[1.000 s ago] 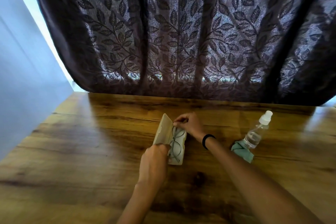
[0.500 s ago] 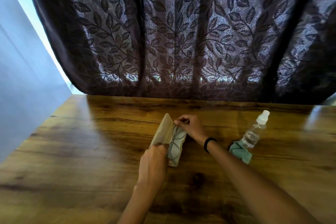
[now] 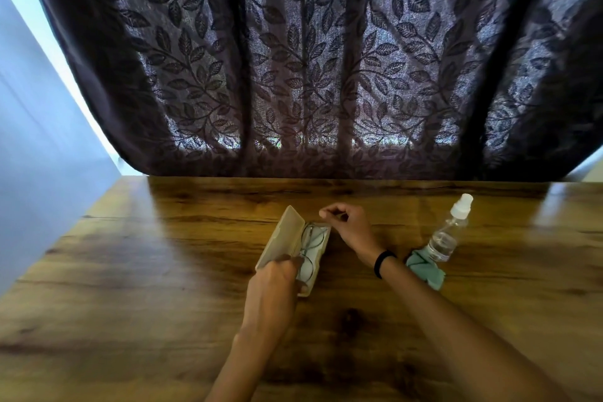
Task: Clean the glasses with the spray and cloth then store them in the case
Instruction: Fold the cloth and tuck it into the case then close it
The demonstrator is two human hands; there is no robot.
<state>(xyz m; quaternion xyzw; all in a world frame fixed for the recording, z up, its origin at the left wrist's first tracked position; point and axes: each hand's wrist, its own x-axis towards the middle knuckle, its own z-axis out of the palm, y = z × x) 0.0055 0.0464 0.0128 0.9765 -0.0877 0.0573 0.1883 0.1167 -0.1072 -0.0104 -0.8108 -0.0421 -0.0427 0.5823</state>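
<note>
Glasses point(image 3: 311, 250) lie in the open case point(image 3: 317, 263); left hand point(image 3: 275, 284) grips its near end, right hand point(image 3: 350, 227) hovers, fingers curled and empty: the lid point(image 3: 282, 237) should close squarely, without pinching them.

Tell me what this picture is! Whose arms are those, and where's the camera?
There is no machine here: these are a person's two arms. The camera sits on that person's head and looks down, so you see what they see.

On the wooden table lies an open case with the glasses inside. The left hand holds the case's near end. The right hand is by its far end, fingers curled, holding nothing I can see.

Further right is a spray bottle, with a green cloth at its base. Behind the table hangs a dark curtain with leaves on it.
</note>
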